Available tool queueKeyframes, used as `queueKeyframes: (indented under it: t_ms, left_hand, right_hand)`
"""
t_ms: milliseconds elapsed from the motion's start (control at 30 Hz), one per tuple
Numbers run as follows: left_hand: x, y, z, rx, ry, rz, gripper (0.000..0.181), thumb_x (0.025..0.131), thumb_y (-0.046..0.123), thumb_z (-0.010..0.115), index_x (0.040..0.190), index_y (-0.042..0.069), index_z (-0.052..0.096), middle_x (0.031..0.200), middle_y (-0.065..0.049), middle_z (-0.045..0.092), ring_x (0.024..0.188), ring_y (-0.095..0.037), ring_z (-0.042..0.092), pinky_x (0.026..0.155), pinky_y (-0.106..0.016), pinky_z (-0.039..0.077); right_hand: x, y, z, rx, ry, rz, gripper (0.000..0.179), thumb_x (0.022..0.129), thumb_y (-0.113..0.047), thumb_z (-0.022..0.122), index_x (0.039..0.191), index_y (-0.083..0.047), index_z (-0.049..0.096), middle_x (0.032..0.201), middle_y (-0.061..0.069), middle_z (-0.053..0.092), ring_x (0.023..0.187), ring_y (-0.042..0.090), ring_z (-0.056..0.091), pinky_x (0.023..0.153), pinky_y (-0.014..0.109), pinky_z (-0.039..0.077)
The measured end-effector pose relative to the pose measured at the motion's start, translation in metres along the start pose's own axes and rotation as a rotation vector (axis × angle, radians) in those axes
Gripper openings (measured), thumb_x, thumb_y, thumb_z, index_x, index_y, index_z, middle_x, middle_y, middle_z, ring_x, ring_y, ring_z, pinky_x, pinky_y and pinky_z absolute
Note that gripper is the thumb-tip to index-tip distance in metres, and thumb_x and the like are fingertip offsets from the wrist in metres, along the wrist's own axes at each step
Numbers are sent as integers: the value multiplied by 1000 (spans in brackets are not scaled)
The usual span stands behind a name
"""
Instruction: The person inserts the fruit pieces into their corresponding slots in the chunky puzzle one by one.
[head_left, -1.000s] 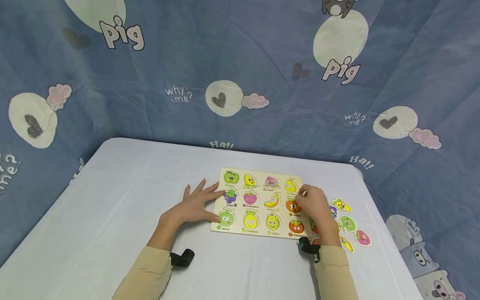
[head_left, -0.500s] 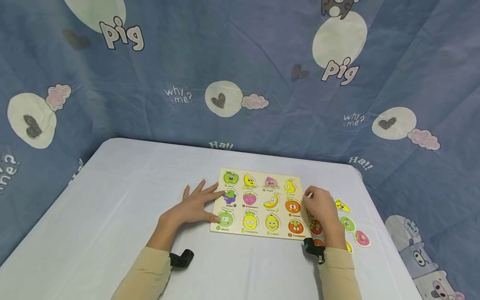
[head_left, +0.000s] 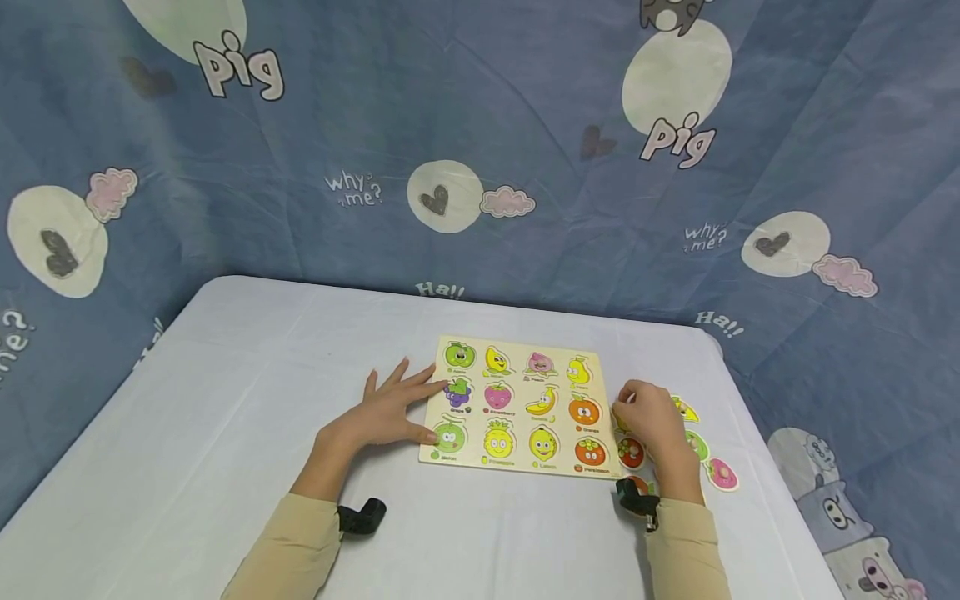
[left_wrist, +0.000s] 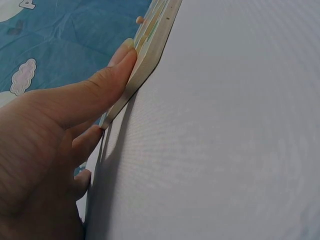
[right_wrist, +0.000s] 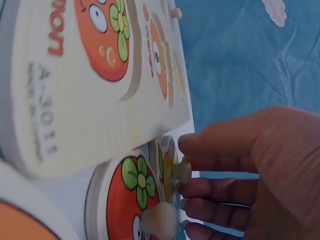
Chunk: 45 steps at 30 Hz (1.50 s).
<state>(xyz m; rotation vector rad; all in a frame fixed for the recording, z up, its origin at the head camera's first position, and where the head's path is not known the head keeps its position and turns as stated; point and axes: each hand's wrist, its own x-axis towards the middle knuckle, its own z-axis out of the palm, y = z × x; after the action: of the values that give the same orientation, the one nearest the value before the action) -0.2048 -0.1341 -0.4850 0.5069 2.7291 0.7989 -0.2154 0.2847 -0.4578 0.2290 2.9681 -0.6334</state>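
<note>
A wooden fruit puzzle board (head_left: 525, 421) lies on the white table, printed with rows of smiling fruits. My left hand (head_left: 386, 412) rests at its left edge with fingers spread. In the left wrist view, its thumb (left_wrist: 107, 82) lies on the board's face near the corner. Just off the board's right edge, my right hand (head_left: 652, 417) is low over loose knobbed pieces. In the right wrist view, thumb and fingers are around the wooden knob of a yellow piece (right_wrist: 168, 172), the thumb apart from the knob. A red persimmon piece (head_left: 631, 452) lies beside it.
More loose pieces lie right of the board, partly under the right hand: a pink strawberry piece (head_left: 722, 475), a green piece (head_left: 699, 444), a yellow piece (head_left: 684, 408) and an orange-red one (head_left: 637, 485). A blue patterned cloth (head_left: 480, 250) hangs behind the table.
My right hand has moved right and slightly toward me, off the board's right edge to the loose pieces. The left hand has stayed in place on the board.
</note>
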Motion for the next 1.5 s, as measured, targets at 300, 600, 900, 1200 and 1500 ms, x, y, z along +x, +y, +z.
queueKeyframes:
  t_ms: [300,600,900,1200,1500]
  left_hand:
    - [0,-4,1,1,9,7,98,67,59,83,151,31,42,166,2,24,156,-37,0,118,-71,-10]
    - [-2,-9,1,-10,3,16,105,64,62,83,154,29,38,166,3,24,157,-36,0,118,-70,-11]
    - [-1,-14,-2,27,-15,13,111,62,63,84,155,29,34,166,4,23,157,-35,-1,120,-68,-8]
    - [1,-12,-3,12,-22,43,112,60,65,84,155,28,37,166,3,24,157,-36,1,120,-68,-8]
    - [3,-11,-1,10,-19,47,112,59,65,84,154,29,37,166,3,24,157,-36,1,120,-69,-8]
  right_hand:
    - [-4,3,-1,-6,-55,12,22,87,-25,65,94,-5,68,85,11,67,72,22,58,56,26,46]
    - [-7,0,-1,13,-62,31,22,87,-25,67,90,-3,67,79,11,64,68,22,57,53,26,45]
    - [-6,1,0,5,-41,58,26,88,-28,69,89,-2,68,77,11,63,66,21,56,52,25,45]
    - [-8,4,0,19,-28,56,24,88,-26,68,87,-1,69,76,11,63,64,21,56,51,25,45]
    - [-11,4,-1,46,-7,49,22,88,-22,64,89,-1,69,80,12,64,65,21,57,51,25,47]
